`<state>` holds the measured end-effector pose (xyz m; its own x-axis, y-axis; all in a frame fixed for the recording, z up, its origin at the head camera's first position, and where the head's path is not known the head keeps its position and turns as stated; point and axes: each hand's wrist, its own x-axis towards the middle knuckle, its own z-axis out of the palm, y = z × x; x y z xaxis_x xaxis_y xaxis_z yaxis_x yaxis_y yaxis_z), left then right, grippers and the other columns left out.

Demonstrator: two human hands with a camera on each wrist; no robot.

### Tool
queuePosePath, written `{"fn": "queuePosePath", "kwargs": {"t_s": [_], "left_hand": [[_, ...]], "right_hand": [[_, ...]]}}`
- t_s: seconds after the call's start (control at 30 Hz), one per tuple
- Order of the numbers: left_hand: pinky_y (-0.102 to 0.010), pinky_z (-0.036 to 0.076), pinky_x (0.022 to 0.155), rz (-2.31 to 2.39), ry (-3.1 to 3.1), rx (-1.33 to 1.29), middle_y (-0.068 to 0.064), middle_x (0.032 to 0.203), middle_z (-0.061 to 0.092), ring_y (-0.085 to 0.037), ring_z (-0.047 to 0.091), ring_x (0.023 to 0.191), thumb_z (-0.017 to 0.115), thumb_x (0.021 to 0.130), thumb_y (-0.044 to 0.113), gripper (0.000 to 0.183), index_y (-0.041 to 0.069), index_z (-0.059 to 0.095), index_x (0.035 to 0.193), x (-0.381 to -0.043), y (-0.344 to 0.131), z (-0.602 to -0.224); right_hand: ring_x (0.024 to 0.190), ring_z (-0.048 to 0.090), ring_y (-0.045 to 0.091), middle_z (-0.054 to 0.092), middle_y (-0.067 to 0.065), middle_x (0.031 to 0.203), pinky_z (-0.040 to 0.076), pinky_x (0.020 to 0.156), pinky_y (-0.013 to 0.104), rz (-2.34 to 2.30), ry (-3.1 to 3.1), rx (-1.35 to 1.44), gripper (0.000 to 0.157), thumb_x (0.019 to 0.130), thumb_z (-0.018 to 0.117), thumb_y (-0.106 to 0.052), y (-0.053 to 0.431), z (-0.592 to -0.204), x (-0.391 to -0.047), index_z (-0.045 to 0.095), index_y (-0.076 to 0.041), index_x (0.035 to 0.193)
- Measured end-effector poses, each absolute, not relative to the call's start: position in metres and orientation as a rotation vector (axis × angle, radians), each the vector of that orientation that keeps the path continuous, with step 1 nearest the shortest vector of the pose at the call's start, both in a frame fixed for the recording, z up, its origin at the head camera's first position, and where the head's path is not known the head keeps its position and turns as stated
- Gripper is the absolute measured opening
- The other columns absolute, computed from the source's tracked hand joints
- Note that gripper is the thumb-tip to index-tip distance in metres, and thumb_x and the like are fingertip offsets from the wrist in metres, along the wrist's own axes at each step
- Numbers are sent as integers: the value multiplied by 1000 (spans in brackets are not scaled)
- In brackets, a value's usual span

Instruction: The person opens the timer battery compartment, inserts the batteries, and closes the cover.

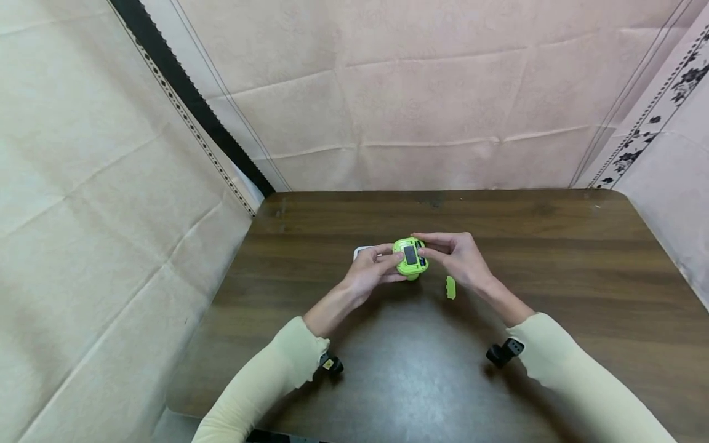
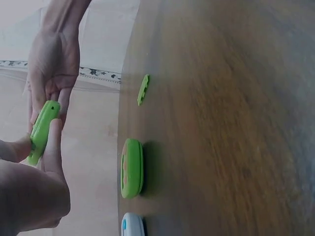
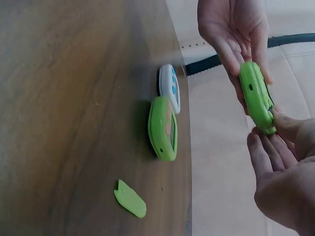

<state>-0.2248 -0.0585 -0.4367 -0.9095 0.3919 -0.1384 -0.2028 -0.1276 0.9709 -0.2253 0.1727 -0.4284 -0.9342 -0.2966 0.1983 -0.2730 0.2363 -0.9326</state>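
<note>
A lime-green rounded handheld device (image 1: pixel 410 259) is held up above the table, its face with a dark rectangle toward the head camera. My left hand (image 1: pixel 367 272) grips its left side, thumb on the near face and fingers behind. My right hand (image 1: pixel 464 261) pinches its right end, where a dark opening shows; its contents are too small to make out. In the right wrist view the right thumb presses at this opening, with the fingers under the edge. A loose flat green cover (image 1: pixel 451 287) with a notched edge lies on the table below the right hand.
A second green device (image 2: pixel 131 168) with orange buttons lies on the wooden table (image 1: pixel 310 221), mostly hidden behind the held one in the head view. Beside it lies a white device (image 3: pixel 169 86) with blue buttons. Pale cloth hangs around the table.
</note>
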Motion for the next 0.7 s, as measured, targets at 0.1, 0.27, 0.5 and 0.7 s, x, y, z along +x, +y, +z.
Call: {"fn": "queuePosePath", "kwargs": {"t_s": [0.1,0.27,0.5,0.7], "left_hand": [[-43,65,92,2081,1840,269,-27,128,71,-27,75,104,64,107,6,36,-9,59,140,-225,-58,-437],[-44,64,92,2036,1973,324,-28,125,72,-25,75,102,65,107,4,33,-7,62,137,-225,-62,-440],[-39,65,90,1965,2000,334,-28,126,71,-27,74,106,63,107,5,34,-9,60,138,-226,-67,-450],[-39,65,89,1967,2009,342,-27,126,72,-28,74,106,64,107,6,35,-8,60,139,-228,-64,-449]], "right_hand": [[124,68,22,71,8,136,59,97,24,-1822,2462,-593,38,103,74,-20,181,-430,-225,70,-10,140],[131,60,40,61,22,147,56,106,52,-1318,2693,-676,49,102,74,-14,210,-439,-223,61,1,146],[116,63,45,62,25,127,56,98,60,-694,2874,-703,48,88,90,-17,218,-466,-218,72,9,124],[104,62,36,61,18,118,58,86,51,-715,2890,-730,24,88,86,-3,214,-472,-215,73,0,108]]}}
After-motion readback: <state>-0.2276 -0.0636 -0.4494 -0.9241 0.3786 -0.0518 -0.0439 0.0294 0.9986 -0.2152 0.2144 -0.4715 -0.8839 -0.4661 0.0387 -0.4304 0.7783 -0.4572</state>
